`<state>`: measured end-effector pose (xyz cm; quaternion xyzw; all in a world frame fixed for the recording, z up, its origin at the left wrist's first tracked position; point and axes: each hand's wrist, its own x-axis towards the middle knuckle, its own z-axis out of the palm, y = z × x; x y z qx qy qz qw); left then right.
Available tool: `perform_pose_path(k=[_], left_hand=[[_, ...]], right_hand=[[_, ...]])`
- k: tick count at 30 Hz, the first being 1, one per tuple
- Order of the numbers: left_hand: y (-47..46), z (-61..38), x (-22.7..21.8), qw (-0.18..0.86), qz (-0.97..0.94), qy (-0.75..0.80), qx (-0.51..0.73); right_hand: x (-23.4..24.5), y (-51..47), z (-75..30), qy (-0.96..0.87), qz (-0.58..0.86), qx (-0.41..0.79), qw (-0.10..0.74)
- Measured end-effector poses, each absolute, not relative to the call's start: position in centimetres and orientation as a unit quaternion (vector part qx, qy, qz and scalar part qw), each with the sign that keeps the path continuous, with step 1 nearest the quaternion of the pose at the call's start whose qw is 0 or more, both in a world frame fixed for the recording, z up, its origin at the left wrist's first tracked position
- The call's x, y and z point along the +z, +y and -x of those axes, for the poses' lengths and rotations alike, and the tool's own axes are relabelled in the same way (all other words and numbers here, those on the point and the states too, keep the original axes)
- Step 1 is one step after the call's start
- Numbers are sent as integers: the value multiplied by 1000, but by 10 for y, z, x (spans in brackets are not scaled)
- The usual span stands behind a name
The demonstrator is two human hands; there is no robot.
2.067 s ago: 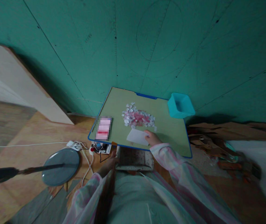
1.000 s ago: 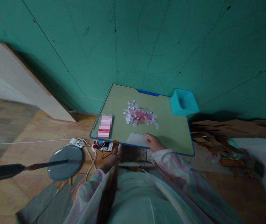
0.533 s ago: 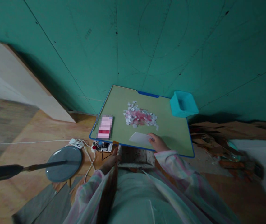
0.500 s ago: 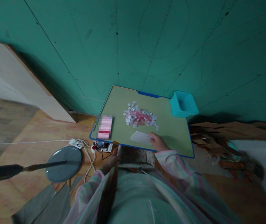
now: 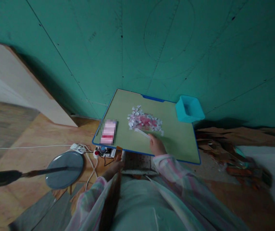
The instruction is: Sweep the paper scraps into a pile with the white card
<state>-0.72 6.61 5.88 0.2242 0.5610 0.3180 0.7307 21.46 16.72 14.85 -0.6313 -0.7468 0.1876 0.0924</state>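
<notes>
My right hand [image 5: 157, 146] is closed on a thin white card [image 5: 142, 132], seen nearly edge-on above the tabletop. The card's far end reaches the lower left edge of a spread of small white paper bits and pink, powdery-looking stuff [image 5: 146, 121]. All of this lies on a pale green table [image 5: 181, 138] with a blue rim. Below the table's near edge, my left hand [image 5: 115, 166] grips the left side of a stained, whitish open box [image 5: 139, 172]. The tabletop hides part of that box, and some fingers of the left hand are hard to make out.
A turquoise basket [image 5: 190, 110] stands at the table's back right corner. At its left end lies a pixelated pink item [image 5: 108, 131]. A power strip with cables [image 5: 105, 150] and a round grey stool [image 5: 64, 170] are to the left. Torn cardboard [image 5: 224, 138] lies right.
My right hand has moved left and away from me, bringing the card to the edge of the paper bits. The card has turned from flat-looking to nearly edge-on. My left hand stays put.
</notes>
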Motion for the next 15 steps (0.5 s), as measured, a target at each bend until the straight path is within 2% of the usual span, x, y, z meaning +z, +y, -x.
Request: perform_pose_path(k=[3,7,15], left_hand=[[68,6,67,728,-204,570,321],[69,6,69,727,-218,567,320],[64,11,62,718,-233,569,325]], right_hand=[[143,158,-202,-796,580,159,73],[139,150,-191,-832,524,160,93],[136,166,-239,-774,596,143,161]])
